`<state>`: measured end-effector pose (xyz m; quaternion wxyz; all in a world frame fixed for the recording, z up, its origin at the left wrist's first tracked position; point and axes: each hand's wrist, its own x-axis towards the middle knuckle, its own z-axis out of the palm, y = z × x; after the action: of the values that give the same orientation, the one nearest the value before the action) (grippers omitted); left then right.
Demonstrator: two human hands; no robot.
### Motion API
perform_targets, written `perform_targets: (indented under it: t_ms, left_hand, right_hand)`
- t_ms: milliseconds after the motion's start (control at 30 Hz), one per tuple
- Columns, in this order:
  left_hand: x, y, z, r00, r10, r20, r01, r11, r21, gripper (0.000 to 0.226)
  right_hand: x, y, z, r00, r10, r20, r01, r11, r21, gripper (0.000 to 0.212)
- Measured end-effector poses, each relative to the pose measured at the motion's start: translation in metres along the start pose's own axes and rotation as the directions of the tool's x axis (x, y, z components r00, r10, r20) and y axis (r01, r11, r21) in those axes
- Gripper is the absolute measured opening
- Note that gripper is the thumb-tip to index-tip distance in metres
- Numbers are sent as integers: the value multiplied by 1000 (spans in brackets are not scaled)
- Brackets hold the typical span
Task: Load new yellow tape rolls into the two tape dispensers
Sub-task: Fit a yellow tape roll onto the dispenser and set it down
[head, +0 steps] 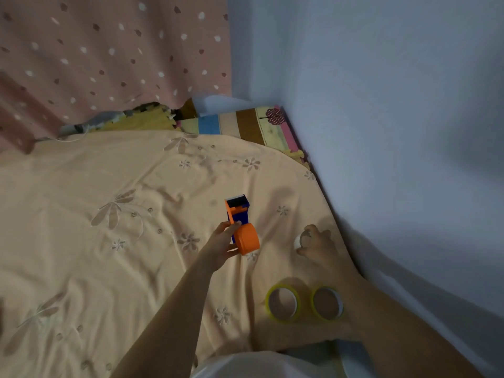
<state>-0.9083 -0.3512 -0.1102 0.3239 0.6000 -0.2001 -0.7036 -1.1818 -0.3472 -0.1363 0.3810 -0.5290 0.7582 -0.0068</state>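
Note:
My left hand [224,243] holds an orange and blue tape dispenser [241,223] above the bed, its orange round hub toward me and its cutter end pointing away. To the right, my right hand [316,242] rests low on the sheet, fingers curled around a small white ring, seemingly an empty tape core [299,240]. Two yellow tape rolls lie flat on the sheet nearer to me: one on the left [282,303] and one on the right [327,303], beside my right forearm. Only one dispenser is in view.
A peach floral bedsheet [109,241] covers the bed. A pale wall [395,132] runs along the right edge. A pink dotted curtain [109,50] hangs at the back left, with colourful foam mats [245,124] at the far corner.

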Motion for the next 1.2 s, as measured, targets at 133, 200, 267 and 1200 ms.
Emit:
perform_targets:
  t_ms: [133,200,267,1200]
  left_hand:
    - [2,-5,-6,1000,-12,-24,12,1000,2,47]
    - [2,-7,-8,999,-9,-36,9,1000,-3,47]
    - [3,-9,-12,998,-8,-58,8,1000,-11,46]
    - [-23,-28,-59,997,-43,-66,39,998,-58,40]
  right_hand:
    - [0,-17,19,998,-66,12,67,997,-39,72]
    - [-1,-26,30,994,-111,16,112,989,-96,72]
    - [-3,-35,43,985,-170,10,169,966,-194,72]
    - [-78,-19,113,986,-71,150,148,787,-599,108]
